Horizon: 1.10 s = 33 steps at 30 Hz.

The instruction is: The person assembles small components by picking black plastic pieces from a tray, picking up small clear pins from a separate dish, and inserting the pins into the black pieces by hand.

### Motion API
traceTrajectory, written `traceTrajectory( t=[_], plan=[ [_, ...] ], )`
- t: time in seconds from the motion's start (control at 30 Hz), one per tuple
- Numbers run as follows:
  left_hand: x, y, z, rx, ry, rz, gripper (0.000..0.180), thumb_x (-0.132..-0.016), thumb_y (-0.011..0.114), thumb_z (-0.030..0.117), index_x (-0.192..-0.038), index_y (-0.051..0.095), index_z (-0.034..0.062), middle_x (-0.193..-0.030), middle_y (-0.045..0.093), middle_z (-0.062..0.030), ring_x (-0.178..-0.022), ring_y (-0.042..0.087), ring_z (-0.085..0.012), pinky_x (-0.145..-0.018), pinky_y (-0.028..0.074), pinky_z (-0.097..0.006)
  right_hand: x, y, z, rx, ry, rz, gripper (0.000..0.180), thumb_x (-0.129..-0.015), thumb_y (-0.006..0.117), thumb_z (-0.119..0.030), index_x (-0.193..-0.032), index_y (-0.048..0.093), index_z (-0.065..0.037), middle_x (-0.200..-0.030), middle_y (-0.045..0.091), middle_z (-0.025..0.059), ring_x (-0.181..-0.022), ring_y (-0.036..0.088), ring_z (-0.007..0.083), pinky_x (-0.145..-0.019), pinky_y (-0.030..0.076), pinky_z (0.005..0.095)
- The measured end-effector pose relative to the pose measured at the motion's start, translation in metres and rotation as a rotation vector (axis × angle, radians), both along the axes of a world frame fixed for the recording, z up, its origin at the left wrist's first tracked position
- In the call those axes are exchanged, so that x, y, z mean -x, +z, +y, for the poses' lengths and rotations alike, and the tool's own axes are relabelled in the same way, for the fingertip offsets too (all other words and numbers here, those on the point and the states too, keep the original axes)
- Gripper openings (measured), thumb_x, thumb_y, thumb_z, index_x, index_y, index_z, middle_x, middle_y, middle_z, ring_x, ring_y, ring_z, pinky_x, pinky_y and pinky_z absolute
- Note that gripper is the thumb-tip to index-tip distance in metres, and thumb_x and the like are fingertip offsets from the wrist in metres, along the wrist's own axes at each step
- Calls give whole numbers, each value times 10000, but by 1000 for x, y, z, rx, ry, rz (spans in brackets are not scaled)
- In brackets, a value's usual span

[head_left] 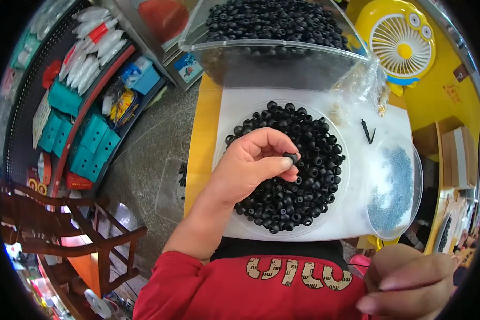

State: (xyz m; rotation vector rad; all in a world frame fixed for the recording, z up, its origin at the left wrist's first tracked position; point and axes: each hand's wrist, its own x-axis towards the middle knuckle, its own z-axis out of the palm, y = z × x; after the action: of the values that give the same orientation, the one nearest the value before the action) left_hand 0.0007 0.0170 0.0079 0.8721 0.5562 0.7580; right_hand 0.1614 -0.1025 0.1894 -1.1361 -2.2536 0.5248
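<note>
My left hand point(245, 168) is over the middle of a round clear tray point(348, 160) on the table. Its thumb and index finger pinch a small black bead point(290, 158). Under it the tray is heaped with round black beads point(285, 205) with holes through them. Lower right, close to the camera and well off the tray, is my right hand point(410, 282). Its fingers are pressed together in a pinch; whatever is between them is too small to make out. A pink object point(360, 263) shows just left of that hand, partly hidden.
A big clear bin point(274, 45) of black beads stands at the back, crumpled clear plastic point(364, 85) beside it. Small black snips point(368, 132) lie right of the tray. Nearer is a shallow dish point(419, 184) of tiny blue beads. A yellow fan point(400, 45) stands far right.
</note>
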Motion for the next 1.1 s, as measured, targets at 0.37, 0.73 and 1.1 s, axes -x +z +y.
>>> traceTrajectory(
  t=[0.37,0.73,1.1],
  plan=[
    [-9,4,2,12,-49,-29,133,-777,534,-18,-904,547,20,-856,568,-56,-730,587,-128,-677,511,-274,-34,-6,7,-95,270,127,217,-612,717,-296,-762,653,-152,-689,564,22,-604,523,151,-551,451,231],
    [0,1,8,42,9,-6,126,-778,535,-17,-899,551,15,-855,579,-67,-733,589,-140,-680,515,-281,9,-13,15,-446,-126,164,148,-675,681,-284,-753,650,-162,-742,595,-41,-583,526,119,-516,439,220],
    [1,-2,2,40,46,-19,123,-779,535,-14,-897,548,18,-858,579,-68,-725,590,-142,-680,515,-285,-23,2,9,-255,239,33,185,-733,614,-254,-895,622,-164,-840,596,-27,-654,543,131,-578,470,266]
  ],
)
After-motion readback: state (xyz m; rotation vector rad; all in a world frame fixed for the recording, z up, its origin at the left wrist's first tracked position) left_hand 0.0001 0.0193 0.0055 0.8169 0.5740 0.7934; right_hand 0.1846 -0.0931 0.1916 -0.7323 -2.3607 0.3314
